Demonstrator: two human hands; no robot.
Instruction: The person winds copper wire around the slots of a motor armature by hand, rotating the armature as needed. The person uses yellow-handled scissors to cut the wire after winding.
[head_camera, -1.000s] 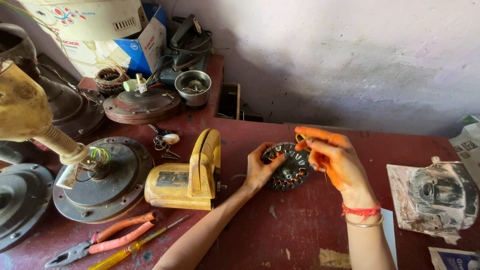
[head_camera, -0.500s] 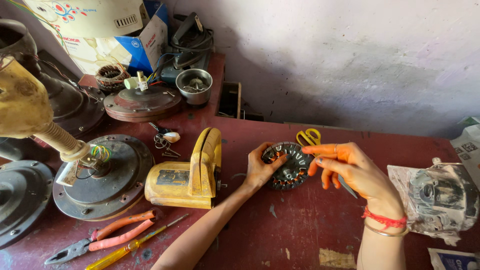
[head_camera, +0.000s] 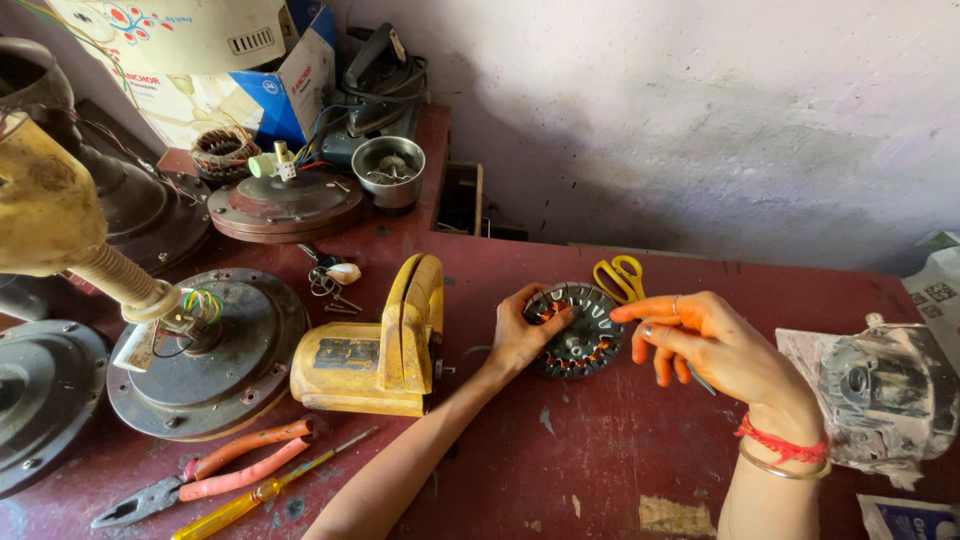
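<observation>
Left hand (head_camera: 525, 335) curled over the near-left edge of a round motor winding (head_camera: 578, 328), fingers pressed on its rim and top, thumb along the side. Winding flat on the red surface (head_camera: 620, 460), about mid-width, closer to the far edge than the near one; dark slotted ring with copper coils showing around the inside. Right hand (head_camera: 705, 345) just to the right of the winding, raised a little above the surface, fingers loosely spread and half bent, forefinger stretched toward the winding's right rim; something thin and dark below the fingers, too unclear to name, so cannot tell whether anything is gripped. Red thread and a metal bangle at that wrist.

Yellow-handled scissors (head_camera: 622, 277) right behind the winding, touching or nearly touching its far edge. Yellow boxy tool (head_camera: 375, 345) to the left of the left hand, near it but apart. Further left, a round grey motor cover (head_camera: 215, 355) with green and yellow wires at its centre. Orange-handled pliers (head_camera: 215, 472) and a yellow-handled screwdriver (head_camera: 265, 490) by the near-left edge. Small steel bowl (head_camera: 388, 170) at the far-left corner, beside another round cover (head_camera: 285, 205). Grey motor housing on paper (head_camera: 885, 390) at the right edge.
</observation>
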